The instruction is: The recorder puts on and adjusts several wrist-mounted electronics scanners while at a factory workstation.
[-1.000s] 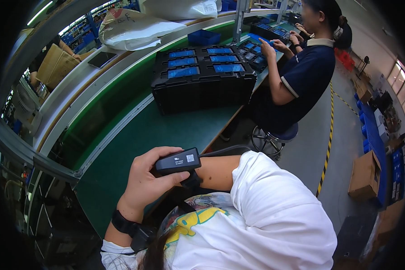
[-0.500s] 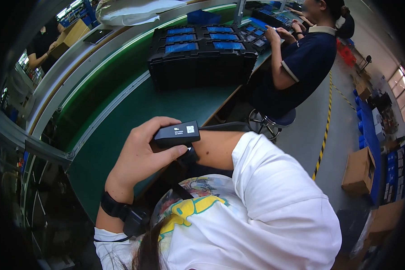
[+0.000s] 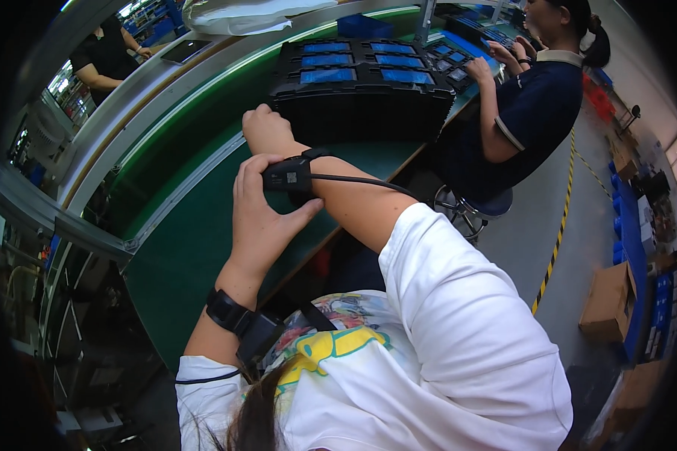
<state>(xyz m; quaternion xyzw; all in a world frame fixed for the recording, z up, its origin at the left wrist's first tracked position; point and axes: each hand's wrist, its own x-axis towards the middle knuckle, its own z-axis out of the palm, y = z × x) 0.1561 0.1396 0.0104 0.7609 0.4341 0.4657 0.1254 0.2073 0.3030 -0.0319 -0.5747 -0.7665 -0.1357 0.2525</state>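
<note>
My right forearm reaches across in front of me over the green table, with a black box-shaped device (image 3: pixel 286 176) strapped at its wrist. A cable runs from that device back along the forearm. Around the device, my left hand (image 3: pixel 259 207) has its fingers on the far side and its thumb at the near edge. My right hand (image 3: pixel 269 129) is curled into a loose fist near the black crate; its palm is hidden, and nothing shows in it. A similar black device (image 3: pixel 259 334) sits on my left wrist, on a dark strap.
A black crate (image 3: pixel 353 113) with blue-filled compartments stands on the green table (image 3: pixel 173 270). Right of it, a co-worker (image 3: pixel 534 113) handles small parts beside a stool (image 3: pixel 485 207). Another person (image 3: pixel 101 64) stands beyond the rail at left. A cardboard box (image 3: pixel 608 301) lies at right.
My right hand has come into view beyond my left hand. The wrist device has shifted up and left, and its label has turned. The co-worker's near hand has lowered; the far-left carton is no longer seen.
</note>
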